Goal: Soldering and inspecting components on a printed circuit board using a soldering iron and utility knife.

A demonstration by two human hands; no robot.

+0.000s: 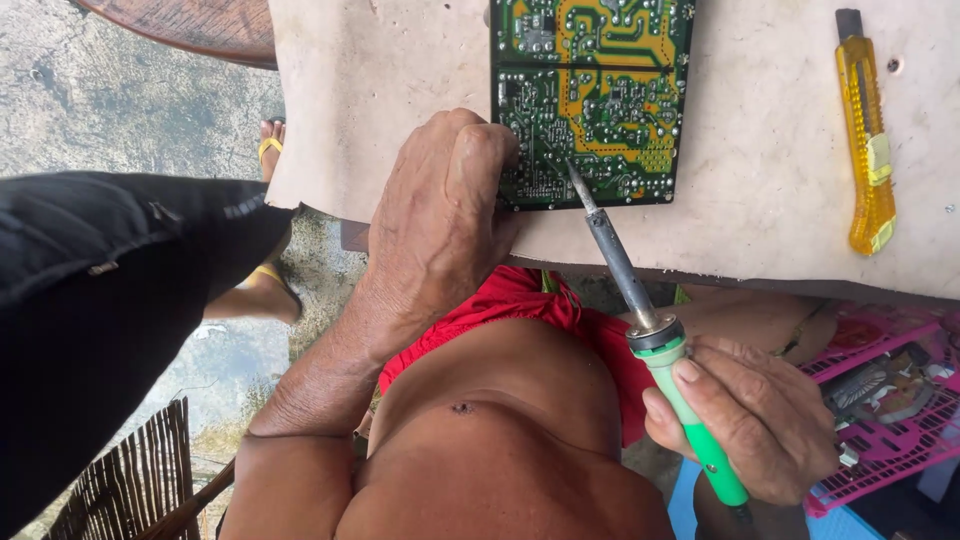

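The tabletop (760,170) is covered by a pale, stained sheet with a worn near edge. Beyond its far left corner shows the rim of a round brown wooden surface (190,25). The ground below is grey, mottled concrete (90,90), wet in places. A green circuit board (590,95) with yellow tracks lies solder side up near the tabletop's near edge.

The left hand (440,215) rests closed, knuckles up, on the lower left corner of the circuit board, pressing on it. The right hand (745,425) grips the green handle of a soldering iron (650,330), held below the table edge; the iron's shaft slants up and left, and its tip touches the board near the lower middle.

A yellow utility knife (868,140) lies on the tabletop well to the right of the board, clear of both hands. A pink plastic crate (880,400) holding small tools sits low on the right. At left, another person's dark sleeve (90,300) and a foot in a yellow sandal (270,145) stand close to the table. A slatted wooden piece (130,480) occupies the lower left corner.
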